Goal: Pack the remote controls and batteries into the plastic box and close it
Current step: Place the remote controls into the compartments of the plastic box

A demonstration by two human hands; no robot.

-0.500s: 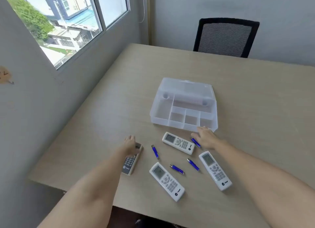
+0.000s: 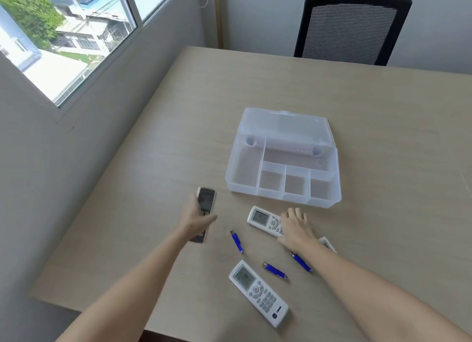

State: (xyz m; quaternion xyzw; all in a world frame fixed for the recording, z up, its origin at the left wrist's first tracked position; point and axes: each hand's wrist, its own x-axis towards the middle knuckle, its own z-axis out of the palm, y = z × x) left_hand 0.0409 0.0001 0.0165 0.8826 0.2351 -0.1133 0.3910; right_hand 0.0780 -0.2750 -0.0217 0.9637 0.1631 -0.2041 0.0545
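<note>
A clear plastic box (image 2: 242,174) lies open on the table, lid folded back, its compartments empty. My left hand (image 2: 195,217) grips a dark remote (image 2: 206,197), lifted off the table left of the box. My right hand (image 2: 296,228) rests on a white remote (image 2: 263,218) just in front of the box; whether the fingers grip it I cannot tell. Another white remote (image 2: 258,292) lies nearer me. A third white remote (image 2: 327,243) is mostly hidden behind my right forearm. Three blue batteries (image 2: 237,241), (image 2: 274,270), (image 2: 301,262) lie loose between them.
The beige table (image 2: 383,137) has its front edge close to me and its left edge beside a grey wall under a window (image 2: 76,35). A black mesh chair (image 2: 352,27) stands at the far side.
My left hand has picked the dark remote up off the table and raised it. My right hand has slid left onto the white remote in front of the box.
</note>
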